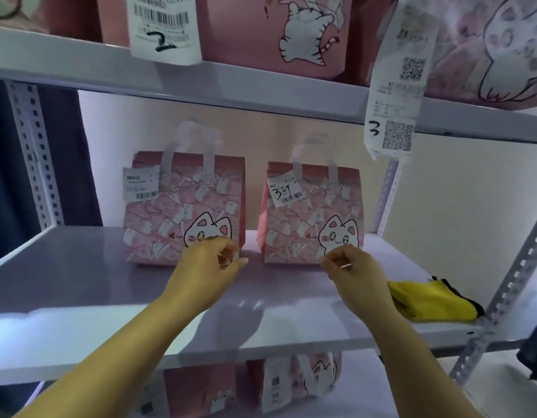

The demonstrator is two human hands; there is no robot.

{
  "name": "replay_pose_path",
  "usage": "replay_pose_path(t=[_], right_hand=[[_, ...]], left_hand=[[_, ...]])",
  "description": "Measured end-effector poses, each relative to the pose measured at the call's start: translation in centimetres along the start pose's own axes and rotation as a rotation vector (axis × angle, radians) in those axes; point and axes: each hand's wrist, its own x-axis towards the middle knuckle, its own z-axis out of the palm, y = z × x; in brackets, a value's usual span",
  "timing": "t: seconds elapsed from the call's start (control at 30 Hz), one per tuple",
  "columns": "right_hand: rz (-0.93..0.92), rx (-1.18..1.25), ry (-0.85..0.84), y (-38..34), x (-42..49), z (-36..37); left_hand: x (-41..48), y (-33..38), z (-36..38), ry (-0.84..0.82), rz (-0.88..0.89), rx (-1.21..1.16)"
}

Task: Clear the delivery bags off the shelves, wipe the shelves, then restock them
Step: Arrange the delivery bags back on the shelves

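Observation:
Two pink delivery bags with a cartoon cat stand upright side by side at the back of the middle shelf. The left bag carries a printed label; the right bag has a label marked "34". My left hand hovers at the left bag's lower right corner, fingers loosely curled and holding nothing. In front of the right bag's lower edge is my right hand, likewise loosely curled and empty. A yellow cloth lies on the shelf to the right of my right hand.
The shelf above holds more pink cat bags, with long receipts hanging over its front edge. Further bags stand on the shelf below. Perforated metal uprights frame the rack on both sides.

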Motion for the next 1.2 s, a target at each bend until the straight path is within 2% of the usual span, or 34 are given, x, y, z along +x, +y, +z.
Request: replay_pose_path(t=[0.43,0.53,0.67,0.83,1.03,1.2], right_hand=[[-0.128,0.081,-0.238,-0.6,4.0,7.7],[-0.16,0.113,-0.192,-1.6,4.7,10.4],[-0.048,0.164,-0.163,-3.9,5.9,13.5],[-0.107,0.112,-0.091,-5.5,6.4,16.2],[-0.006,0.073,-0.142,-6.4,7.2,18.2],[-0.049,0.018,-0.071,-6.6,6.8,18.8]], left_hand=[[-1.4,-5.0,-2.7,0.119,-0.256,0.09],[-0.8,-7.1,-4.0,0.19,-0.297,0.115],[1.2,-10.4,-6.0,0.292,-0.344,0.135],[4.1,-14.3,-7.8,0.27,-0.441,0.172],[6.3,-17.6,-7.9,0.113,-0.508,0.046],[6.6,-18.5,-7.4,0.048,-0.445,-0.063]])
